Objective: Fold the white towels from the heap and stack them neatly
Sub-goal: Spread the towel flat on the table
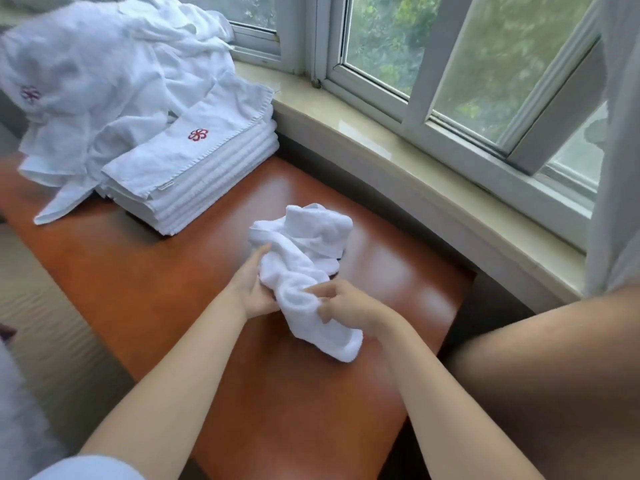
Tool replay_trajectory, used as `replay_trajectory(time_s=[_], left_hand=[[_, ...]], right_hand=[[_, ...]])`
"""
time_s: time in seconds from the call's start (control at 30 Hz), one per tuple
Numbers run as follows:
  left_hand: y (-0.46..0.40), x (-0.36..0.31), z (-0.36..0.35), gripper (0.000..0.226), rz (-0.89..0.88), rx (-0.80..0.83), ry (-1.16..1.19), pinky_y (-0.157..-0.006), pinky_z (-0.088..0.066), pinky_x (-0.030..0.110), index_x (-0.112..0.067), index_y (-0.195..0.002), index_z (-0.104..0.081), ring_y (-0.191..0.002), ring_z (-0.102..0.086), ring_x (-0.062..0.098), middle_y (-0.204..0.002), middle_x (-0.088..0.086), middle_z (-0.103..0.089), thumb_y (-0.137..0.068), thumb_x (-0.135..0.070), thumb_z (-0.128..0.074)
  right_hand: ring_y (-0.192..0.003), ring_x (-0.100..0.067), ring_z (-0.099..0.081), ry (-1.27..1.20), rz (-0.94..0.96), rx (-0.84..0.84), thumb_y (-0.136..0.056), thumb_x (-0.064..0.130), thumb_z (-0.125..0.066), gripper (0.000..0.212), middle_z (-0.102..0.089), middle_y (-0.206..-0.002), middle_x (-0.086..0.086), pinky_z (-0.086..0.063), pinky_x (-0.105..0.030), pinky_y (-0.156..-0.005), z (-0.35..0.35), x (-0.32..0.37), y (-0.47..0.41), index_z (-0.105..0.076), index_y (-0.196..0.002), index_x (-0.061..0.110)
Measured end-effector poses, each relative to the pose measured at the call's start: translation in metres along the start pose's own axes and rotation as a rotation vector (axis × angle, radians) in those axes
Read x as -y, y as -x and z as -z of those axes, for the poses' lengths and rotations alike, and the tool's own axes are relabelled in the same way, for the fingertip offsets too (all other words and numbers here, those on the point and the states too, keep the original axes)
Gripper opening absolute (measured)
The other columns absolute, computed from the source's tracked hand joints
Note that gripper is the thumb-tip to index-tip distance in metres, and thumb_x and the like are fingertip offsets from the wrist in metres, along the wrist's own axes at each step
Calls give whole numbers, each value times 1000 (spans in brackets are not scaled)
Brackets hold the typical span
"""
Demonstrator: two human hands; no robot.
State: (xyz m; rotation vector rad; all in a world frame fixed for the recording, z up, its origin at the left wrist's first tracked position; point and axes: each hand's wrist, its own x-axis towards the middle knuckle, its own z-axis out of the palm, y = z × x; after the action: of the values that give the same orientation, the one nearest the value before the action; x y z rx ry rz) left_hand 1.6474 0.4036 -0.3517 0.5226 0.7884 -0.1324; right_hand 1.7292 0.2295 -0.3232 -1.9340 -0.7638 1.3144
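Note:
A crumpled white towel [304,258] lies bunched over the middle of the reddish-brown table [173,282]. My left hand [254,289] grips its left side and my right hand [346,301] pinches its near part, so both hold the same towel. A neat stack of folded white towels [194,171] with a red flower emblem on top stands at the table's far left. Behind it rises the loose heap of white towels [104,64], one of them showing a red emblem.
A pale stone window sill [415,161] and white-framed windows [415,64] run along the table's far and right side. A white curtain [620,133] hangs at the right. My bare leg [554,393] is at the lower right, and carpet [52,323] lies to the left.

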Motion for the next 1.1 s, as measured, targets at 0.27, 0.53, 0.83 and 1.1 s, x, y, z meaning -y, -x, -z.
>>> replay_trajectory(time_s=[0.27, 0.53, 0.83, 1.1], left_hand=[[74, 78, 3, 43, -395, -546, -143, -64, -60, 41, -1, -108, -55, -85, -63, 30, -97, 15, -62, -80, 19, -30], [112, 199, 49, 27, -224, -859, 193, -68, -58, 33, -8, -99, -58, -82, -63, 21, -92, 9, -64, -87, 9, -40], [92, 223, 34, 70, -386, -882, -548, -59, -50, 27, -37, -150, -23, -69, -58, 19, -92, 9, -63, -89, -6, -37], [54, 191, 27, 48, -142, -687, -878, -48, -51, 25, -24, -133, -44, -66, -66, 24, -83, 14, -66, -85, -24, -48]], right_hand=[[-92, -19, -59, 425, 122, -349, -86, 2, -43, 33, -66, -98, 4, -44, -25, -66, -6, -13, 63, -67, -105, 14], [-102, -19, -54, 216, 52, -582, -86, 2, -45, 45, -63, -115, 1, -38, -25, -75, -63, -102, 109, -57, -125, 19], [-88, -28, -63, 98, -98, -289, -88, 20, -51, 58, -65, -102, -10, -52, -35, -71, -100, -138, 124, -28, -141, 22], [-67, -19, -55, -177, -185, -233, -92, 17, -53, 83, -51, -95, -2, -53, -25, -56, -98, -132, 82, -2, -149, 50]])
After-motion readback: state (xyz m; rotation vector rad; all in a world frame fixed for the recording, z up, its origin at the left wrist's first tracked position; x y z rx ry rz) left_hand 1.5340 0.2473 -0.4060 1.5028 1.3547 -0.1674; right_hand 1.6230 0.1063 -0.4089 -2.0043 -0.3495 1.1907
